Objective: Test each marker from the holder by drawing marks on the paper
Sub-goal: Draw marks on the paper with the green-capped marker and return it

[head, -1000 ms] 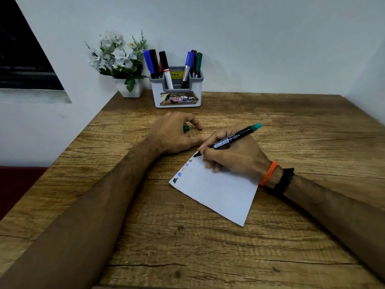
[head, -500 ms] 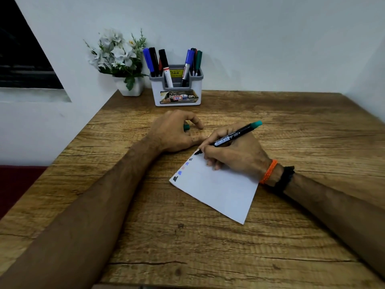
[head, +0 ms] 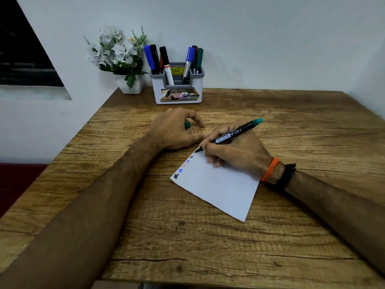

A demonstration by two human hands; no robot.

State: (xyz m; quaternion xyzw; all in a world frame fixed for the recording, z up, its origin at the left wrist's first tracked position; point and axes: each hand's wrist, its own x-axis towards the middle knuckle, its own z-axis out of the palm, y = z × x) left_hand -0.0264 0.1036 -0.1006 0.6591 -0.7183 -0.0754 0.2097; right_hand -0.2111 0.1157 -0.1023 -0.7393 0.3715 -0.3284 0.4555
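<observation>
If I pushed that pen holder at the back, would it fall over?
Probably it would slide. The pen holder looks wide and low with a flat base. Its tall markers lean outward, so a hard shove might rattle or tip it.

White paper (head: 218,184), woodgrain table (head: 187,236)

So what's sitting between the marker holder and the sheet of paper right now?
In the head view, the left hand rests on the table between holder and paper, holding a green cap.

Wood-grain table (head: 208,243) vs pale wall (head: 270,38), dark window (head: 23,59) left
</observation>
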